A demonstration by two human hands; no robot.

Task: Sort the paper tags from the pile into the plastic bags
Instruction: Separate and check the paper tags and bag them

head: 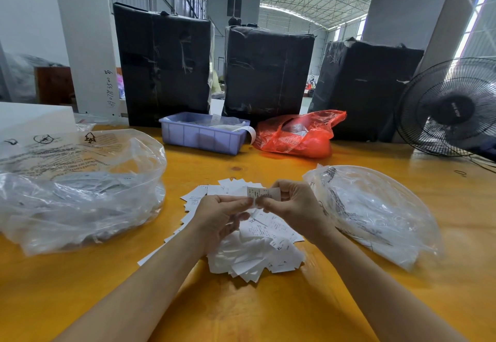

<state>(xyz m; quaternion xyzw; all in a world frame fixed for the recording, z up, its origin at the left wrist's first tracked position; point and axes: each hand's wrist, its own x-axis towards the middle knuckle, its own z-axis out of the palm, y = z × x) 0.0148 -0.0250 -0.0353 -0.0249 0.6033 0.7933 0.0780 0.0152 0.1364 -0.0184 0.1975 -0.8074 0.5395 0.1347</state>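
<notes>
A pile of white paper tags (257, 250) lies on the yellow table (241, 309) in front of me. Above it, my left hand (220, 218) and my right hand (292, 207) both pinch one small printed tag (261, 193), held up between the fingertips. A large clear plastic bag (77, 194) with tags inside sits to the left of the pile. A second clear plastic bag (375, 215) lies to the right, close to my right wrist.
A lilac plastic bin (201, 137) and a red plastic bag (298, 137) stand behind the pile. Three black wrapped bales (166, 67) line the table's far side. A black fan (451, 108) stands at the right, a white box (35, 121) at the far left.
</notes>
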